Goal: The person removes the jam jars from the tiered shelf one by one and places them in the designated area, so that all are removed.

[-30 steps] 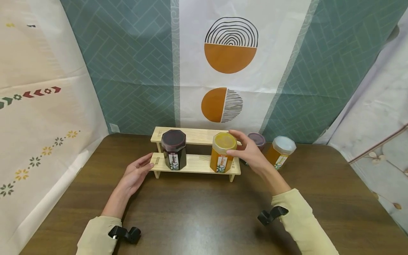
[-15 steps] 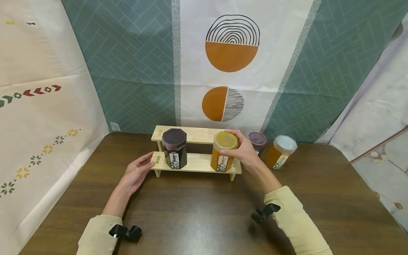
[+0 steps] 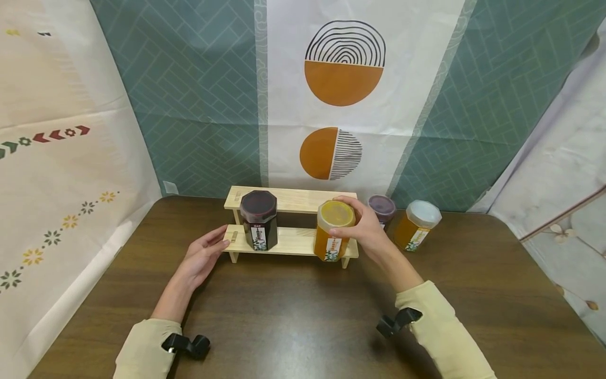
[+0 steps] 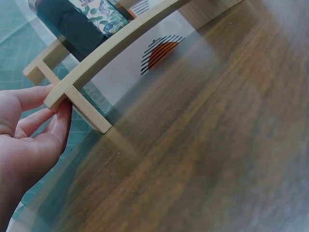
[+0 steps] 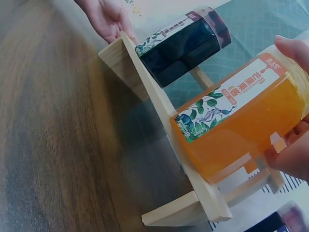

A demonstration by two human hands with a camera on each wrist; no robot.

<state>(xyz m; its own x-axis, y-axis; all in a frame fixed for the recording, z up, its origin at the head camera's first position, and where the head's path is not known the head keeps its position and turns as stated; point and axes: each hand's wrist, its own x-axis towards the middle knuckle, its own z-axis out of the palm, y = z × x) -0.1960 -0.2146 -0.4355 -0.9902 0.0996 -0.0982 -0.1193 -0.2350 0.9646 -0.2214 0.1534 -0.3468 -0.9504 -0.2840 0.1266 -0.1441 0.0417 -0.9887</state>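
A two-tier wooden rack [image 3: 294, 239] stands on the table. My left hand [image 3: 203, 258] pinches the left end of its lower board, thumb above and fingers beneath in the left wrist view. Near the board's right end, my right hand [image 3: 366, 229] grips an orange jam jar [image 5: 231, 121] around its yellow lid [image 3: 337, 213]. The jar leans slightly, its base overlapping the board's front edge in the head view. A dark jam jar [image 3: 259, 216] sits upright toward the left of the lower board. The upper board [image 3: 293, 199] rises behind both jars.
On the table right of the rack stand a purple-lidded jar [image 3: 381, 206], partly behind my right hand, and an orange jar with a whitish lid [image 3: 416, 226]. A patterned cloth [image 3: 203, 105] hangs behind the brown table [image 3: 284, 316].
The orange jar in my right hand has come slightly toward me and tipped, its base now overlapping the front edge of the lower board. My left hand stays on the rack.
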